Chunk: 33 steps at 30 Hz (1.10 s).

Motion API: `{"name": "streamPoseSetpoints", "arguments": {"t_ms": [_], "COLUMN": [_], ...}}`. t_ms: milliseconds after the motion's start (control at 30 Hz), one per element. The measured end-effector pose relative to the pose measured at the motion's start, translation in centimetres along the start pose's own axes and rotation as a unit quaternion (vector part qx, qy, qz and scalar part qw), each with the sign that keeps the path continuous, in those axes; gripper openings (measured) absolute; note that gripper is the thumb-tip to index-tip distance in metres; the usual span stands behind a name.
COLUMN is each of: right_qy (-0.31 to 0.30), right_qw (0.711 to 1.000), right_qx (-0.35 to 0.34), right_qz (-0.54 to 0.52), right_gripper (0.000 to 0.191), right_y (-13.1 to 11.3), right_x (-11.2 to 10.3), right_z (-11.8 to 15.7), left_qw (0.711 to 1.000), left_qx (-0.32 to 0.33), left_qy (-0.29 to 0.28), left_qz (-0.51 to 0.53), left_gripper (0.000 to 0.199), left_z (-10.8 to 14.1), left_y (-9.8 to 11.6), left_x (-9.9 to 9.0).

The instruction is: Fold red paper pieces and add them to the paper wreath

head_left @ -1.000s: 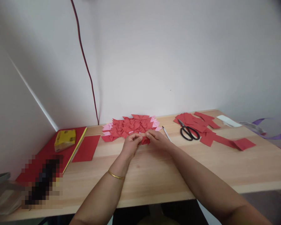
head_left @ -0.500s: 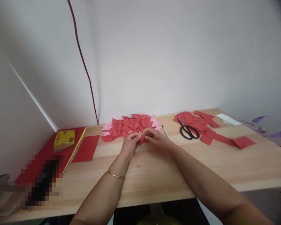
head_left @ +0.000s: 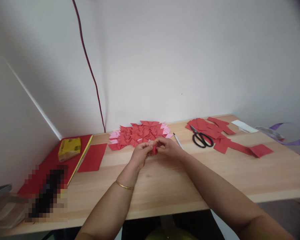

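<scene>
Though many folded pieces (head_left: 139, 133) lay finished, slips (head_left: 202, 124) lay flat; my left hand (head_left: 139, 155) and right hand (head_left: 170, 148) pinched red paper (head_left: 154, 150).

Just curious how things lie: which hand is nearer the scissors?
Right. The right hand is left of the scissors, with the pen between; the left hand farther left.

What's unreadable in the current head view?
Red paper piece: folds hidden by left hand and right hand, head view.
Black object: identity lost to pixelation, head view.
Yellow packet: lettering too small, head view.
Dark red cable: upper end cut off by top edge, head view.
</scene>
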State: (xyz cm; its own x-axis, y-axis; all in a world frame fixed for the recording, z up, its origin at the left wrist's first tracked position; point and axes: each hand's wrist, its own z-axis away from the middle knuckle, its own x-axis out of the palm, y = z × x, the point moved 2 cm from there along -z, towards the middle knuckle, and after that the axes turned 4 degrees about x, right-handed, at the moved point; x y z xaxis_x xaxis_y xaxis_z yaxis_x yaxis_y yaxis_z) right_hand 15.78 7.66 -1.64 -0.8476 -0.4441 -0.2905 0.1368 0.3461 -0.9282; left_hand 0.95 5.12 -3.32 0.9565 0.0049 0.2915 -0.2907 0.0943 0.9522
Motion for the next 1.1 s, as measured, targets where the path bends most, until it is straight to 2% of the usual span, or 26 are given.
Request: {"name": "streamPoseSetpoints", "arguments": {"t_ms": [300,700,867,967,1100], "right_qy": [-0.019,0.018,0.036,0.023,-0.014], "right_qw": [0.999,0.998,0.999,0.999,1.000], "right_qx": [0.001,0.025,-0.016,-0.018,-0.004], "right_qz": [-0.045,-0.056,0.020,0.042,-0.013], "right_gripper": [0.022,0.016,0.013,0.012,0.010], "right_y": [0.01,0.42,0.05,-0.12,-0.14], "right_x": [0.20,0.12,-0.07,-0.10,0.06], "right_z": [0.05,-0.07,-0.20,-0.09,0.13], "left_qw": [0.999,0.999,0.998,0.999,0.999], "left_qx": [0.017,0.013,0.025,0.026,0.025], "left_qy": [0.019,0.000,0.002,0.003,0.006], "left_qz": [-0.044,-0.030,-0.052,-0.048,-0.037], "left_gripper": [0.022,0.019,0.019,0.019,0.020], "left_z": [0.09,-0.24,-0.32,-0.16,0.09], "left_y": [0.03,-0.27,-0.20,0.00,0.33], "left_x": [-0.05,-0.30,-0.36,-0.19,0.03]}}
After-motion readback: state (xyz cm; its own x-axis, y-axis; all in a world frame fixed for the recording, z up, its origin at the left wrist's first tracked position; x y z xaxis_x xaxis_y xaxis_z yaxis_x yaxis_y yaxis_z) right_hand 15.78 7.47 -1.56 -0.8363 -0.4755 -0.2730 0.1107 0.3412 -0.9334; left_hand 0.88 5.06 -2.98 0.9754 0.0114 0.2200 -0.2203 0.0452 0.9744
